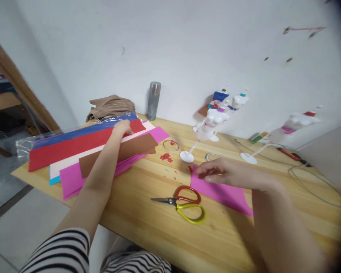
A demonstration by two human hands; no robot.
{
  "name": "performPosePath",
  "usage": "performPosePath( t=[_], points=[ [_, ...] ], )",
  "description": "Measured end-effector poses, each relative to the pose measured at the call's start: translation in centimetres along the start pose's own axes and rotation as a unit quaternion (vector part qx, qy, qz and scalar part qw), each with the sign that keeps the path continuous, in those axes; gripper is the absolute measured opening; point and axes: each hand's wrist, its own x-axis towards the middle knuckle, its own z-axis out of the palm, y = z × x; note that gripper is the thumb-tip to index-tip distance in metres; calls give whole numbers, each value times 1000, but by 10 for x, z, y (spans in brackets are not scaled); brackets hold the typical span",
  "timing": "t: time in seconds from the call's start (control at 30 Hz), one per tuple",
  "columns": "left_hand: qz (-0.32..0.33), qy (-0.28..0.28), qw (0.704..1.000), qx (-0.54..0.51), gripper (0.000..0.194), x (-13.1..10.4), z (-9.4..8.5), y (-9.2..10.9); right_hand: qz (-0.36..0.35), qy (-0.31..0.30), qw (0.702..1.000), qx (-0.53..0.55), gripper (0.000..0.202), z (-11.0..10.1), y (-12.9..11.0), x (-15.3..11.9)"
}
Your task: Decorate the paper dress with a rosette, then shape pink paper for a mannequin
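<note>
My left hand [123, 128] is on the far part of the red sheet [71, 146], its fingers bent down and closed at the sheet's edge. Around that sheet lie a blue sheet [85, 131], a pale sheet [71, 159], a brown sheet [86, 161] and magenta sheets [71, 184]. Over the left end of a smaller pink sheet [224, 194] hovers my right hand [216, 170], fingers loosely curved and apart, nothing visible in it. Scissors [176, 202] with one red and one yellow handle lie between my arms, blades pointing left.
White figures on stands [206, 131] rise at the back, another figure [295, 123] farther right. A bottle [154, 101], brown cloth [112, 107], red cut-outs [166, 157], wire rings [171, 145] and a grey cable [309, 189] rest on the wooden table [136, 223].
</note>
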Motion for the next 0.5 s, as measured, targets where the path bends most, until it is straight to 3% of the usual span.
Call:
performPosePath(
  t=[0.2,0.37,0.5],
  points=[
    [71,-88,993,44,49,-4,2,33,-9,-4,1000,6,38,1,4,3],
    [70,-77,990,98,68,-4,16,53,-21,0,1000,-18,39,0,4,1],
    [73,-81,988,109,65,-9,18,55,-25,-6,999,-29,38,1,6,2]
  ],
)
